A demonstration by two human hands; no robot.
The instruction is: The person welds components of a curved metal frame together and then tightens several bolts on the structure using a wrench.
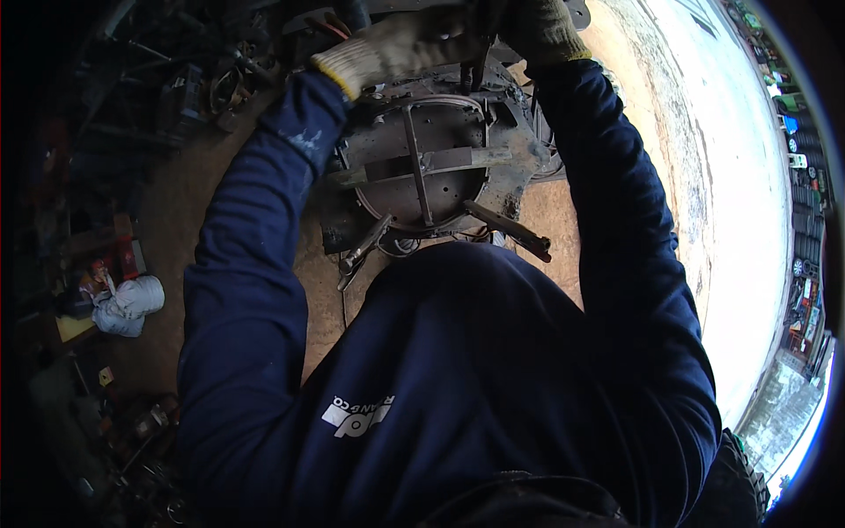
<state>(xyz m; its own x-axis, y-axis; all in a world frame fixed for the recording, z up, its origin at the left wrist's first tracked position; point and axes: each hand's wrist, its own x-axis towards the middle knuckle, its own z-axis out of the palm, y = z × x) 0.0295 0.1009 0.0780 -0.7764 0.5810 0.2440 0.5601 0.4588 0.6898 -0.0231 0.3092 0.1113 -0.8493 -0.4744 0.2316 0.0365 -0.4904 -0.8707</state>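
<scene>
Beneath the work, a brown floor (198, 185) runs from the dim left side to the right, where the ground (744, 176) glares white with daylight. On it, in the middle and far part of the scene, stands a dark metal assembly (440, 123): a round frame crossed by two bars, with two short arms (510, 231) slanting out on its near side. Both hands are gloved and beyond its far edge. The left hand (400, 51), blurred, reaches rightward to a dark upright part (481, 53); the right hand (543, 33) is just beside that part's right side, cut off by the upper border. I cannot tell whether either is closed or gripping.

At the left, a pale cloth-like bundle (130, 304) lies just beside a red box-like thing (129, 253); its contents cannot be made out. Dark machine parts (185, 92) crowd the far left. Along the right rim, rows of shelf-like storage (803, 220) hold coloured items too small to identify.
</scene>
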